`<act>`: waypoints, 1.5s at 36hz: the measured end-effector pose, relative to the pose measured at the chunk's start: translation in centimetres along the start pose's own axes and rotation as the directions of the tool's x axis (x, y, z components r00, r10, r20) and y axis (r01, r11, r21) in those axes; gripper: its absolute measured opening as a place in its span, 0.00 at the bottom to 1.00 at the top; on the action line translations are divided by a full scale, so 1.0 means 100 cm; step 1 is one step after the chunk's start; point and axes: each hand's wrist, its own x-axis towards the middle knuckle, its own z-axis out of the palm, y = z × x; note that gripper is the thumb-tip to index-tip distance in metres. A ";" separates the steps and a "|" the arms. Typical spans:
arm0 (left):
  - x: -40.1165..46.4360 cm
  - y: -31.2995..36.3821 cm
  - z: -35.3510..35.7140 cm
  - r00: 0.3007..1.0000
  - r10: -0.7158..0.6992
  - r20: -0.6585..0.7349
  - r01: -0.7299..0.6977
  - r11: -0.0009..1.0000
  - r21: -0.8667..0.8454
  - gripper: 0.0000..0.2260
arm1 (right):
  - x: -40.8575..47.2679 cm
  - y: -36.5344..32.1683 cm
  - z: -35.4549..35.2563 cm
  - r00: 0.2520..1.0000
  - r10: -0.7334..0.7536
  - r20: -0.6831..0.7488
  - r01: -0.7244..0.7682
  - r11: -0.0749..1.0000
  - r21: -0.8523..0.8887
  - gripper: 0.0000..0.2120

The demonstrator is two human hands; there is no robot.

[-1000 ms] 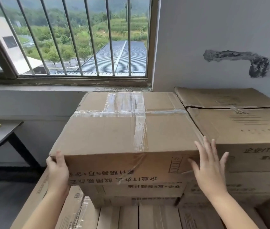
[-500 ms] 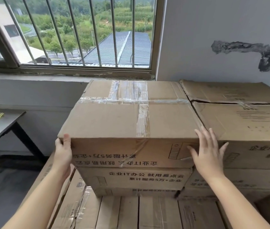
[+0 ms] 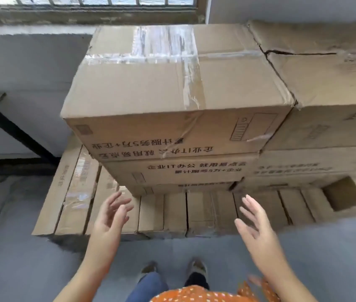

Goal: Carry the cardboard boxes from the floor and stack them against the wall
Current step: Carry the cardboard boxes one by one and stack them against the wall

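Observation:
A taped cardboard box (image 3: 172,83) sits on top of a stack of printed boxes (image 3: 179,173) under the window, against the wall. Beside it on the right stands a second stack of boxes (image 3: 329,83), touching it. My left hand (image 3: 111,216) and my right hand (image 3: 253,223) hang free in front of the stacks, fingers spread and relaxed, holding nothing. Both are well below the top box and apart from it.
A low row of flat boxes (image 3: 164,214) forms the base on the grey floor (image 3: 15,258). A table with a black leg (image 3: 15,131) stands at the left by the wall. My feet (image 3: 172,269) are close to the base row.
Both hands have let go of the top box and dropped back toward me. The view has tilted down to the floor and my feet.

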 end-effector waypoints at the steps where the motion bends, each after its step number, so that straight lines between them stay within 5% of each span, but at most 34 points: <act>1: -0.006 -0.005 -0.002 0.999 -0.015 0.029 0.014 1.000 0.020 0.15 | -0.010 0.005 0.008 0.999 0.038 -0.009 -0.038 0.999 0.035 0.23; 9: -0.025 -0.022 -0.043 0.954 -0.027 0.298 -0.029 0.983 0.181 0.20 | -0.092 0.027 0.061 0.940 0.213 -0.268 -0.152 0.961 0.233 0.37; 11: -0.024 -0.022 -0.058 0.939 -0.008 0.344 -0.063 0.979 0.195 0.19 | -0.119 0.033 0.075 0.896 0.260 -0.360 -0.160 0.945 0.286 0.33; 19: -0.013 -0.020 -0.095 0.813 -0.028 0.581 -0.144 0.958 0.249 0.19 | -0.239 0.036 0.145 0.570 0.454 -0.685 -0.087 0.862 0.499 0.45; 27: -0.041 -0.013 -0.071 0.555 -0.033 0.831 -0.292 0.928 0.232 0.21 | -0.316 0.029 0.219 0.226 0.574 -0.787 0.070 0.796 0.601 0.41; 33: -0.097 -0.019 -0.054 0.361 -0.010 0.932 -0.369 0.917 0.152 0.08 | -0.378 0.029 0.257 0.015 0.601 -0.799 0.120 0.792 0.598 0.44; 36: -0.137 -0.027 -0.054 0.246 -0.025 0.969 -0.372 0.920 0.119 0.11 | -0.423 0.029 0.277 -0.124 0.625 -0.770 0.162 0.779 0.606 0.27; 41: -0.218 -0.050 -0.065 0.068 -0.078 0.995 -0.383 0.919 0.098 0.08 | -0.514 0.032 0.320 -0.312 0.651 -0.692 0.198 0.757 0.623 0.23; 44: -0.268 -0.068 -0.081 0.002 -0.122 0.993 -0.372 0.921 0.114 0.17 | -0.573 0.033 0.348 -0.418 0.652 -0.633 0.227 0.750 0.622 0.26; 47: -0.319 -0.082 -0.093 -0.087 -0.136 0.987 -0.384 0.919 0.093 0.15 | -0.624 0.034 0.375 -0.505 0.659 -0.557 0.241 0.728 0.642 0.16; 50: -0.367 -0.093 -0.103 -0.225 -0.157 0.962 -0.418 0.907 0.051 0.07 | -0.665 0.034 0.402 -0.579 0.640 -0.505 0.214 0.717 0.664 0.19; 54: -0.432 -0.097 -0.107 -0.410 -0.202 0.890 -0.453 0.891 -0.006 0.09 | -0.703 0.033 0.436 -0.653 0.636 -0.411 0.261 0.699 0.666 0.17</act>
